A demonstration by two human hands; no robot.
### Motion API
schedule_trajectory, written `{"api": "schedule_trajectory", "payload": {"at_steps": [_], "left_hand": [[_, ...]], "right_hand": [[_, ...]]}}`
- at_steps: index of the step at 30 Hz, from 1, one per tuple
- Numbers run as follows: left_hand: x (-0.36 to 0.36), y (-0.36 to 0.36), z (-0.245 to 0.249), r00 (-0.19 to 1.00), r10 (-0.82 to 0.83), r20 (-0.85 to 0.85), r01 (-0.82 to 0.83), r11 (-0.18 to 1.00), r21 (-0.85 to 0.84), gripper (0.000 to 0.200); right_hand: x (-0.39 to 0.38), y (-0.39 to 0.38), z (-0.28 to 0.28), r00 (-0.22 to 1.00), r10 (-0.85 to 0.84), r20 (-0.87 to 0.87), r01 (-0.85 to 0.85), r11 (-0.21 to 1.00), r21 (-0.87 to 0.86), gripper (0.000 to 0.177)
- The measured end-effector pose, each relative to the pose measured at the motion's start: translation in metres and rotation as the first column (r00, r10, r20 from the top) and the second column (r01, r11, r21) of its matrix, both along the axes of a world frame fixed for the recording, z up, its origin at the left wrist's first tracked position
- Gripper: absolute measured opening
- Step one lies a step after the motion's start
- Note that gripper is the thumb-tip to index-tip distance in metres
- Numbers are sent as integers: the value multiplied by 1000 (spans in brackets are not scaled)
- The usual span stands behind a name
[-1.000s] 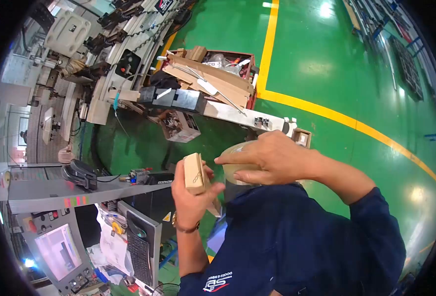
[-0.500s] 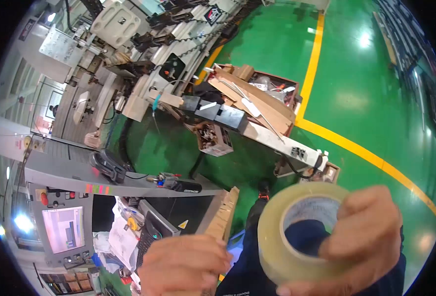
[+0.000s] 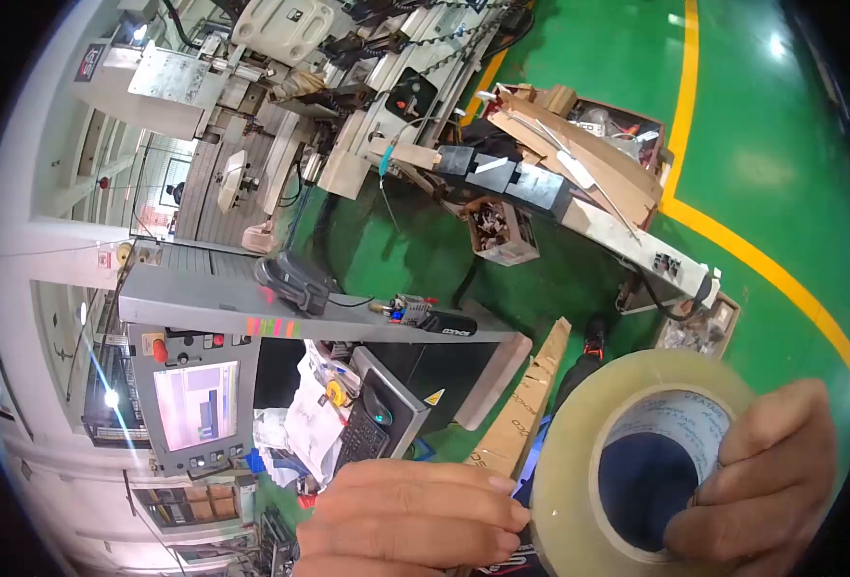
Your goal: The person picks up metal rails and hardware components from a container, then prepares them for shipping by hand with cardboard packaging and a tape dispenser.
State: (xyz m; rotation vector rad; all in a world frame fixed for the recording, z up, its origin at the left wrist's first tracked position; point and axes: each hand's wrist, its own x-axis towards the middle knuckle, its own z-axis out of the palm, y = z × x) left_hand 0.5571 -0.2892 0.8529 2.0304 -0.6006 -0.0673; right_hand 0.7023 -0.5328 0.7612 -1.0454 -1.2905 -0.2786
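A wide roll of clear packing tape (image 3: 569, 462) faces me at the lower right, with printing inside its pale core. My right hand (image 3: 766, 481) grips the right side of the roll, its fingers curled through the core. My left hand (image 3: 410, 519) is at the bottom middle, back of the hand up and fingers bent and pressed together. Its fingertips come up to the left outer edge of the roll; whether they pinch anything is hidden, as is the thumb. A long cardboard strip (image 3: 526, 409) slants up behind my left hand.
A control panel with a lit screen (image 3: 197, 404) is at left, with a keyboard (image 3: 367, 433), a mouse (image 3: 378, 412) and papers (image 3: 311, 423) beside it. Machinery (image 3: 348, 125) fills the upper left. Boxes of scrap (image 3: 502, 236) stand on the green floor (image 3: 761, 144), which has yellow lines.
The view has shifted, so the surroundings appear further right. My left hand has moved right with the fingers straighter, nearer the tape roll. My right hand still holds the roll.
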Motion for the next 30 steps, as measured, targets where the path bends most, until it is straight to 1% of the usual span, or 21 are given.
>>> {"api": "schedule_trajectory", "payload": {"at_steps": [1,2,3,4,5,6,8,9,10,12,13,14,16,17,19,20,23,24,27,28,30], "left_hand": [[0,-2,0,1000,22,-12,-22,1000,-4,36],[-2,-16,-9,991,120,61,-118,992,-33,37],[-4,-18,-22,947,266,181,-225,950,-218,43],[-6,-19,-36,862,418,287,-294,873,-390,48],[-2,-11,-63,722,608,331,-263,683,-681,57],[-12,5,-65,566,790,236,-376,502,-779,65],[1,15,-81,611,775,161,-435,498,-750,62],[-10,12,-84,592,802,85,-529,466,-710,60],[0,7,-93,583,810,62,-574,465,-674,61],[47,-2,-121,573,819,29,-646,473,-600,63],[62,0,-134,567,823,38,-636,467,-614,62],[80,-4,-142,546,837,31,-615,425,-664,50],[107,1,-155,518,855,11,-659,407,-633,42],[122,2,-158,505,863,3,-678,399,-617,39],[154,1,-161,553,832,56,-604,446,-660,36],[165,0,-162,572,816,85,-568,468,-677,35],[193,2,-163,659,750,60,-560,542,-626,35],[202,3,-167,671,740,54,-543,539,-644,30],[231,12,-188,661,745,87,-545,557,-627,28],[242,10,-195,627,775,79,-574,528,-627,26],[256,21,-211,620,769,153,-553,567,-610,25]], "right_hand": [[0,0,0,1000,-16,1,16,1000,7,28],[1,0,0,999,-30,11,30,999,11,27],[3,3,-2,1000,-1,1,1,998,63,26],[7,2,-4,1000,29,-7,-29,996,87,26],[8,-5,-4,999,21,-31,-18,995,100,25],[13,-11,-2,996,75,-48,-70,992,103,23],[48,-40,-17,989,129,68,-121,987,-107,20],[52,-43,-19,986,138,91,-121,978,-169,20],[54,-46,-23,987,98,124,-68,972,-226,21],[57,-58,-37,991,6,135,40,941,-336,23],[60,-64,-50,995,-53,88,83,921,-380,25],[62,-72,-67,992,-122,-19,106,918,-382,26],[62,-93,-79,947,-274,-168,150,839,-523,26],[59,-97,-85,900,-351,-258,168,825,-540,25],[48,-103,-99,764,-488,-423,197,800,-566,24],[48,-111,-104,716,-487,-499,118,790,-602,21],[42,-110,-112,658,-528,-537,149,790,-594,21],[41,-110,-115,654,-537,-533,157,785,-599,21],[41,-104,-119,624,-535,-569,153,798,-583,21],[42,-102,-118,604,-542,-584,121,786,-606,22],[44,-91,-117,561,-564,-606,102,774,-625,22]]}}
